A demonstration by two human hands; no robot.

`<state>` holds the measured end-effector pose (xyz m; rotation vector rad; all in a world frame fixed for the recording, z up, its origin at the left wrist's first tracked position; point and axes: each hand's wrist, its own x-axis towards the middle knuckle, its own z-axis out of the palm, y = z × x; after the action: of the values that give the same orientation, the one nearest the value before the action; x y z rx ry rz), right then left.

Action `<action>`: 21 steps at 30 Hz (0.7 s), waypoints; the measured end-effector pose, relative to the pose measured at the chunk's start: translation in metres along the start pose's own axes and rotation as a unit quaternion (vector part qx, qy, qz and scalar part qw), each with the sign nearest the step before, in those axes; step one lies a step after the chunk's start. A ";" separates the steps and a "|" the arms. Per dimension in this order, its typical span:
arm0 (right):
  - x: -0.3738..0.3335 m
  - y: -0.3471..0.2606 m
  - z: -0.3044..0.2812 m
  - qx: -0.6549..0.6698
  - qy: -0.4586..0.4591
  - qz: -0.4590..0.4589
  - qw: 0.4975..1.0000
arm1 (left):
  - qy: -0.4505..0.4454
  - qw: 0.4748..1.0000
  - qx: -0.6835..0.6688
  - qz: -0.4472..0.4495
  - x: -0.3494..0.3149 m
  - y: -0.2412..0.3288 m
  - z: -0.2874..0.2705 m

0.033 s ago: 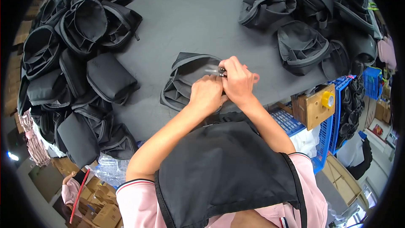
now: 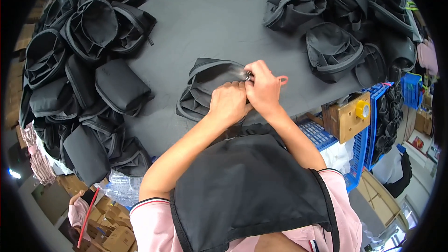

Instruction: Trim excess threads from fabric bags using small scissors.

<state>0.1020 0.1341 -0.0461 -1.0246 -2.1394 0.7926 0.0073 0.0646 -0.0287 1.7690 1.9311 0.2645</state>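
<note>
A black pouch [image 2: 199, 87] lies opened on the dark table in front of me, its rim bent up around a hollow inside. My left hand [image 2: 228, 101] is closed on the pouch's near right edge, knuckles up; its fingertips are hidden. Right beside it, touching, my right hand [image 2: 263, 86] is wrapped round a pair of scissors [image 2: 283, 80]. An orange-red handle loop sticks out on the right of that hand, and a metal part shows by the fingers. The blades point left over the pouch's opening and are smeared by motion.
Black pouches [image 2: 123, 86] are heaped along the table's left side, and more [image 2: 333, 49] lie at the far right. Blue crates [image 2: 357, 161] and a wooden block [image 2: 353, 119] with a yellow tape roll [image 2: 362, 109] stand at the right edge. Another person [image 2: 78, 212] is at lower left.
The scissors' handle loops have come closer together, with one showing now, and my right hand has shifted slightly. My left hand and the pouch stay nearly in place.
</note>
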 end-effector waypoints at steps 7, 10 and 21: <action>-0.025 0.012 -0.039 0.216 0.016 0.228 0.949 | -0.091 0.991 -0.086 -0.041 0.017 -0.006 -0.025; -0.047 0.011 -0.050 0.180 -0.022 0.235 0.955 | -0.142 0.959 -0.245 -0.005 0.002 -0.019 -0.040; -0.020 -0.018 -0.078 0.143 -0.099 -0.068 0.982 | -0.224 0.861 -0.451 -0.068 -0.023 -0.016 -0.063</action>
<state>0.1622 0.1269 0.0103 -0.6669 -2.1514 1.1341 -0.0364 0.0520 0.0226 0.9444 1.2495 0.5431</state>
